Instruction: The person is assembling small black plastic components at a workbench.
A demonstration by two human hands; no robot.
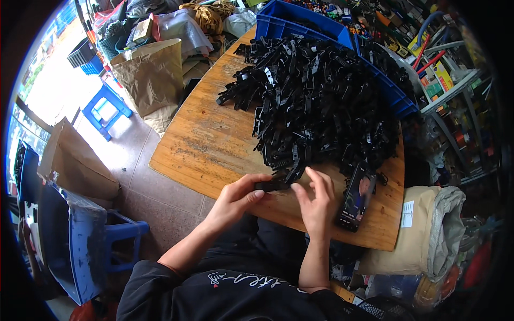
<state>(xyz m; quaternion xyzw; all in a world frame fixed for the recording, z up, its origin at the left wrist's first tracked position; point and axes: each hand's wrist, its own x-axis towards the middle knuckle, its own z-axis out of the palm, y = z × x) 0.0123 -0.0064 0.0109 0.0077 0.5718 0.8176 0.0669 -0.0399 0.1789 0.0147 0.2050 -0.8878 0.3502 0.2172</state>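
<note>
Near the front edge of the wooden table, my left hand pinches a small black plastic piece between thumb and fingers. Its exact kind is too dark and small to make out. My right hand is beside the piece's right end, thumb and fingers apart, with nothing visible in them. Just beyond both hands lies a big heap of black plastic parts, some showing bright metal bits. A phone with a lit screen rests to the right of my right hand.
Blue bins with more black parts border the heap at the back and right. A brown paper sack, a blue stool and a blue crate stand left. At right are a wrapped package and cluttered shelving.
</note>
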